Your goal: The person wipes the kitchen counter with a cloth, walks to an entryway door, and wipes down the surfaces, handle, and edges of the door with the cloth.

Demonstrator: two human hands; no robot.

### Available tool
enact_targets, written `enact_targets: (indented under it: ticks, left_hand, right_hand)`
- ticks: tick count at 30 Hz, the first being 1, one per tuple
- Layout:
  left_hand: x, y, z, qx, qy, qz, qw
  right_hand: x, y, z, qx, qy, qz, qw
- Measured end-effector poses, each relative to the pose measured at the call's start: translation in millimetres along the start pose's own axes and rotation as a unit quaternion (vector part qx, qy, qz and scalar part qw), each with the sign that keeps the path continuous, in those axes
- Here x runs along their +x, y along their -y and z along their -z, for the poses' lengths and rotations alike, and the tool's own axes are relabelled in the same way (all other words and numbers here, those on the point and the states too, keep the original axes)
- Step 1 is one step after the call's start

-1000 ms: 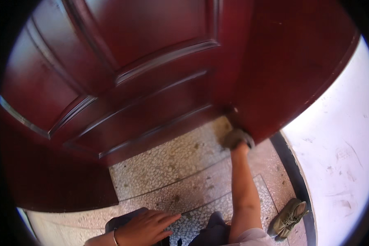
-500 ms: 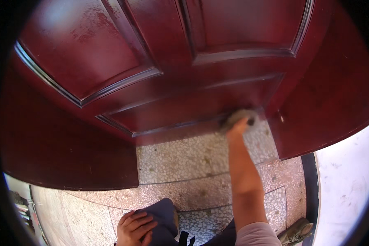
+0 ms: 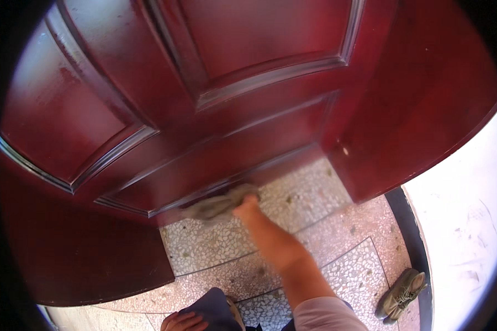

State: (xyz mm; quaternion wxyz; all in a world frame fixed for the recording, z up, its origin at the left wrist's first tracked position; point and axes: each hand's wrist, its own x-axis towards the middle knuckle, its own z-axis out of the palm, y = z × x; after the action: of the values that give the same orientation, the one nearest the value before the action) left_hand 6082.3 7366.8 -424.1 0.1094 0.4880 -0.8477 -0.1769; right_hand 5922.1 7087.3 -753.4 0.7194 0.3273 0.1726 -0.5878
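My right hand (image 3: 246, 206) presses a grey cloth (image 3: 218, 204) against the bottom rail of a dark red panelled door (image 3: 215, 110). The cloth is blurred and stretches left of my fingers along the door's lower edge. My right forearm reaches up from the lower edge of the picture. My left hand (image 3: 183, 321) rests on my knee in dark blue trousers (image 3: 215, 306) at the bottom, holding nothing I can see.
The floor is speckled terrazzo tile (image 3: 309, 226) with thin joints. A worn olive shoe (image 3: 401, 294) lies at the lower right beside a black threshold strip (image 3: 411, 237). A bright white wall or ground (image 3: 469, 220) fills the right side.
My right hand has slid the cloth leftward along the bottom of the door, from near its right corner to the middle. My view has shifted too, and the left hand stays on the knee.
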Motion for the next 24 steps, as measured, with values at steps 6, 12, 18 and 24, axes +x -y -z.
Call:
enact_targets:
  ticks: [6, 12, 18, 24]
  left_hand:
    - [23, -21, -15, -0.005, 0.016, -0.038, 0.999]
    - [43, -17, -27, -0.071, 0.058, -0.090, 0.992]
    - [36, -36, -27, 0.073, 0.031, 0.013, 0.997]
    - [47, -27, -34, 0.018, 0.043, -0.045, 0.998]
  right_hand:
    - [-67, 214, 6, -0.063, -0.027, 0.171, 0.983]
    - [36, 501, 200, -0.525, 0.076, 0.609, 0.589]
    - [21, 353, 30, -0.161, -0.031, 0.430, 0.888]
    - [-108, 351, 5, -0.029, -0.044, 0.415, 0.908]
